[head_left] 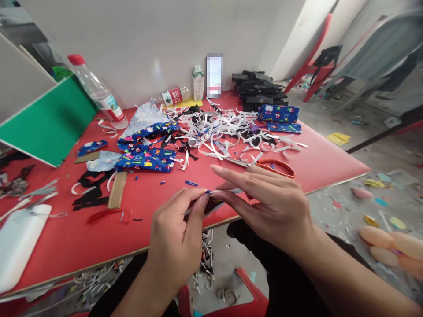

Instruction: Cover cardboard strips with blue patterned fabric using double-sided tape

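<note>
At the table's front edge, my left hand (180, 224) pinches one end of a small folded piece, dark blue and white (214, 201), between thumb and fingers. My right hand (267, 198) holds the other end of that piece, its fingers stretched forward over it and partly hiding it. Orange-handled scissors (276, 168) lie just beyond my right hand. Patterned blue cloth (145, 159) is on the table ahead and to the left, and small blue scraps (191, 183) lie in front of my hands.
A heap of white and black strips (218, 127) covers the middle of the red table (142, 233). Behind are a phone (214, 75), a carton (198, 83), bottles (110, 105) and stacked black pieces (259, 88). A white object (23, 246) lies at left.
</note>
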Demonstrator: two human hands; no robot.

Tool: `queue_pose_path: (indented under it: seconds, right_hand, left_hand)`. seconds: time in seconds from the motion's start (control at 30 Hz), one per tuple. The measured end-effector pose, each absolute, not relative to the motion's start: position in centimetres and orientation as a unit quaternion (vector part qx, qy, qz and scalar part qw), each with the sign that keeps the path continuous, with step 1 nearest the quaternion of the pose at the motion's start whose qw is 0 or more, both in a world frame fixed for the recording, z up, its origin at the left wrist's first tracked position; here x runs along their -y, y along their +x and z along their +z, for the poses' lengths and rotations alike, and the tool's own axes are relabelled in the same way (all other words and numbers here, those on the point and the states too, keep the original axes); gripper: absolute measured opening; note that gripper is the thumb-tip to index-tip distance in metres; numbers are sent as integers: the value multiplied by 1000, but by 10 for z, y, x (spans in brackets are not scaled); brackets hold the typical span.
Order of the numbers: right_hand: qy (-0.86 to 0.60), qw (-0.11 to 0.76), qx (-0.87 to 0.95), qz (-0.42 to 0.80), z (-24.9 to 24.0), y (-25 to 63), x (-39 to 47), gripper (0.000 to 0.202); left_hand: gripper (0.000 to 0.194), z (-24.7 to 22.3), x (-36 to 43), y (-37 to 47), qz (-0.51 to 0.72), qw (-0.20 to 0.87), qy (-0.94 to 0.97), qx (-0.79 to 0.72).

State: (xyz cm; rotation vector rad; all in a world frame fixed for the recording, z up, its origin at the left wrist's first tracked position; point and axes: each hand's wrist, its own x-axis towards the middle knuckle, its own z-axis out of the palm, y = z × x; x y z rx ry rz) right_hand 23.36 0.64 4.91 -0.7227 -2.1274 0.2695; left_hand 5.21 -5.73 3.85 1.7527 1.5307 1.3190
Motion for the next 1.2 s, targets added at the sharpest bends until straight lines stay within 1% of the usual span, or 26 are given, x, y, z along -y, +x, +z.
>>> queue_pose_path:
  seconds: [0.03,0.13,0.17,0.27,0.33,0.4,0.53,0.6,0.67,0.73,0.77,0.83,0.9,0.97,1.07,1.1,1.17,1.2]
  right_hand:
    - [-293,424,850,108,48,233,-7,27]
    - [-284,404,861,123,45,236,-10,7]
    - [-277,396,867,124,44,237,-12,5]
    - [-253,367,887,117,41,244,-16,9]
    - [-245,340,901,113,37,247,-17,10]
    - [-245,320,910,94,32,249,-19,9]
    - [-229,321,919,28,25,250,-21,8]
    - [-203,356,912,11,25,252,-20,7]
    - [-193,422,886,18,27,253,-19,9]
    - [-223,481,846,63,30,253,-19,12]
    - [-249,497,825,102,31,253,-19,11]
    - [-298,499,791,191,32,251,-19,10]
    - [-324,478,772,265,33,249,-18,10]
    - [-339,454,762,314,33,248,-17,9]
    - [-364,445,728,373,34,249,-14,6]
    - [-370,444,715,394,34,251,-13,16]
    - [-376,436,699,424,36,253,-12,45]
    - [-378,431,696,431,37,254,-12,55]
  left_hand:
    - [15,37,57,54,478,218,644,-556]
    - [16,33,55,57,470,187,660,-555]
    - [16,31,54,58,468,177,666,-554]
    - [19,29,55,59,447,145,694,-545]
    - [21,29,56,61,426,144,707,-547]
    - [24,29,55,62,414,188,692,-560]
    - [25,25,43,60,430,356,574,-599]
    - [24,19,34,54,461,402,485,-625]
    - [22,13,26,47,516,447,377,-626]
    - [28,10,21,44,568,496,285,-591]
    - [32,10,20,44,586,518,253,-570]
    - [37,11,19,48,605,548,214,-537]
    - [39,12,19,55,610,565,192,-521]
    - [38,11,18,60,619,560,190,-516]
    - [31,6,14,59,660,500,208,-521]
    - [29,5,13,57,679,468,216,-523]
    - [24,3,12,50,713,391,251,-525]
    - [22,3,12,47,725,353,276,-524]
